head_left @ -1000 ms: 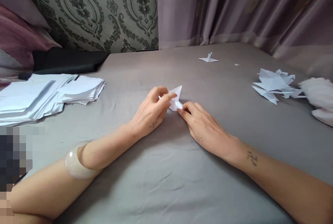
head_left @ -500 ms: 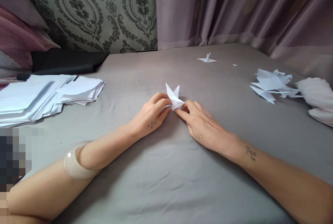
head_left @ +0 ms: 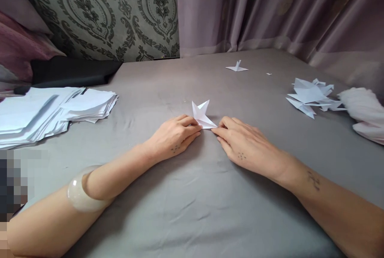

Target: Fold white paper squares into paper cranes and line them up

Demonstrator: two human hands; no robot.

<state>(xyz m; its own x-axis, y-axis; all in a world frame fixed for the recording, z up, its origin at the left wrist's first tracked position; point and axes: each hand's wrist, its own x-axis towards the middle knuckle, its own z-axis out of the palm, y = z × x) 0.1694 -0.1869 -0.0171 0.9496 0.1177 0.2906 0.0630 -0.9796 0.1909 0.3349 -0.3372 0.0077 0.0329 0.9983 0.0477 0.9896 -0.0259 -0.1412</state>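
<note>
The folded white paper point(head_left: 201, 115) lies between the two hands, just beyond their fingertips, over the middle of the grey sheet point(head_left: 192, 210). Two of its points stick up and away from the person, and a third reaches down toward the right. The left hand point(head_left: 183, 132) is narrow, its thumb and fingers pinching the paper's lower left edge. The right hand point(head_left: 237, 138) is also closed to a pinch, its fingertips on the lower right point. A pale bangle point(head_left: 87, 194) circles the left forearm.

Well to the left, a large paper stack point(head_left: 27, 114) lies against a smaller stack point(head_left: 90, 106), with a black item point(head_left: 75, 72) behind. Far to the right, several folded paper shapes point(head_left: 310, 92) lie heaped beside a pale cloth point(head_left: 366, 110). A single paper bird point(head_left: 237, 67) sits apart near the curtain point(head_left: 210, 18), and a small scrap point(head_left: 269, 74) lies to its right.
</note>
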